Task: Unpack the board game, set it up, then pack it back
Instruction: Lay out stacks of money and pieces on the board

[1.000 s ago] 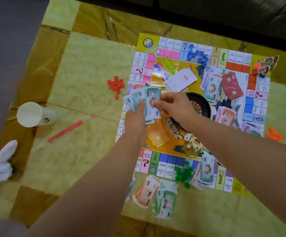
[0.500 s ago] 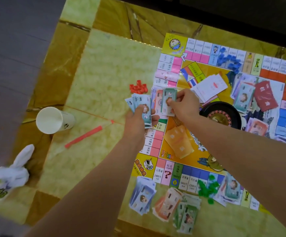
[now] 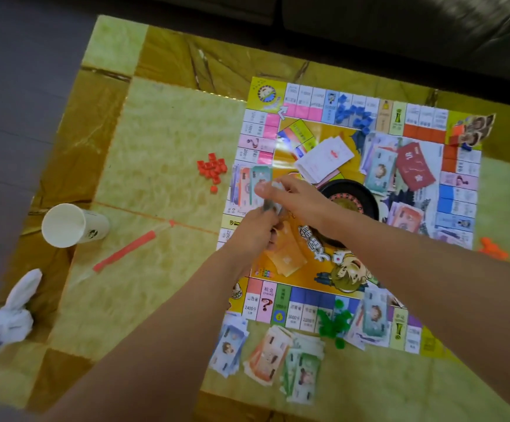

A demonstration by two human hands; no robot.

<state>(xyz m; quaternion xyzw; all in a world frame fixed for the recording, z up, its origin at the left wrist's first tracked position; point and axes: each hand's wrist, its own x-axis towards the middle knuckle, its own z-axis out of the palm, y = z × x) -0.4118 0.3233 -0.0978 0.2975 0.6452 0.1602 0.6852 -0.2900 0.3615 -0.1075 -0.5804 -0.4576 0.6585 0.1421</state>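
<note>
- Banknote stacks (image 3: 267, 357) are lying on the counter (image 3: 162, 141) at its near edge: blue, orange and green, side by side, just below the board (image 3: 305, 300).
- Green houses (image 3: 334, 325) are sitting in a heap on the board's near border. Another note pile (image 3: 374, 318) is lying just right of them.
- Rabbit toy (image 3: 7, 318) is resting by the counter's near left edge.
- Left hand (image 3: 256, 229) is hovering over the board's left side, grip curled round a blurred wad of notes (image 3: 270, 205).
- Right hand (image 3: 293, 193) is stretching across just beyond it, fingertips at the wad. Motion blur is hiding whether its grip is pinching a note: cannot tell.
- Paper cup (image 3: 71, 225) is lying on its side at left, with a red stick (image 3: 126, 251) near it.
- Roulette wheel (image 3: 357, 199) is sitting at board centre, partly behind the right forearm.
- Red houses (image 3: 212, 169) are clustering on the counter just left of the board.
- White cards (image 3: 323, 159) and blue houses (image 3: 354, 114) are lying farther up the board.
</note>
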